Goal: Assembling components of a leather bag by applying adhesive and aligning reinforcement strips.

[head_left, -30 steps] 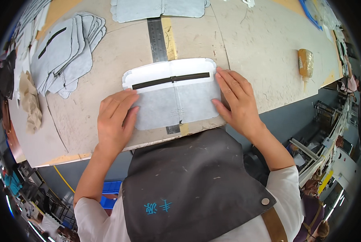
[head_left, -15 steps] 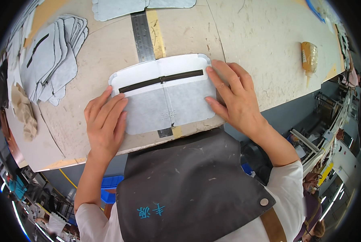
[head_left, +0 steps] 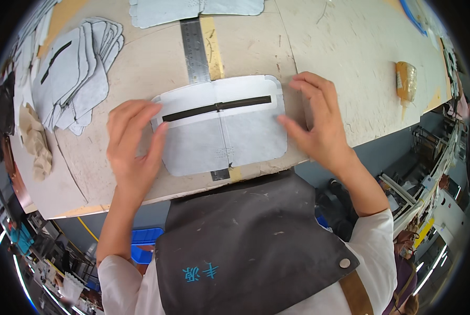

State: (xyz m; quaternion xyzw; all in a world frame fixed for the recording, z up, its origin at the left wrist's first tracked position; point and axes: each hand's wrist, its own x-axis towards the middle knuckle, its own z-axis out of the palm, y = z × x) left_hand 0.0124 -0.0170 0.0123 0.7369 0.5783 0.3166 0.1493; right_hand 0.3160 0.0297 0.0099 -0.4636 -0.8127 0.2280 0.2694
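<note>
We see the beige worktable (head_left: 350, 100) filling most of the upper frame, with the dark apron (head_left: 235, 231) beneath it at lower centre. The pale grey panel (head_left: 253, 131), its upper band whiter, lies flat at the centre of the frame near the table's front edge, where it also lay in the earlier frames. At upper left we find a fanned pile of panels (head_left: 85, 79), unchanged but for a slight shift of the whole view, and at the top edge more grey pieces (head_left: 161, 13) cut off by the frame. What differs most is the hands. A second ago, and again half a second ago, we saw fingers resting along both short sides of the panel; now the right hand (head_left: 321, 126) has drawn its fingers off the right edge, thumb and fingers spread apart, and the left hand (head_left: 132, 144) is spread too, its fingers more curved, thumb and forefinger tips over the left edge. We cannot tell whether those tips, or the right thumb at the other side, touch the panel; neither hand pinches anything. A steel ruler (head_left: 194, 50) runs under the panel from upper centre, beside a yellow strip (head_left: 213, 44). Crumpled tan paper (head_left: 37, 149) sits at left, an amber bottle (head_left: 406, 81) at upper right. Smallest, a narrow black strip (head_left: 193, 112) crosses the panel's upper half.
</note>
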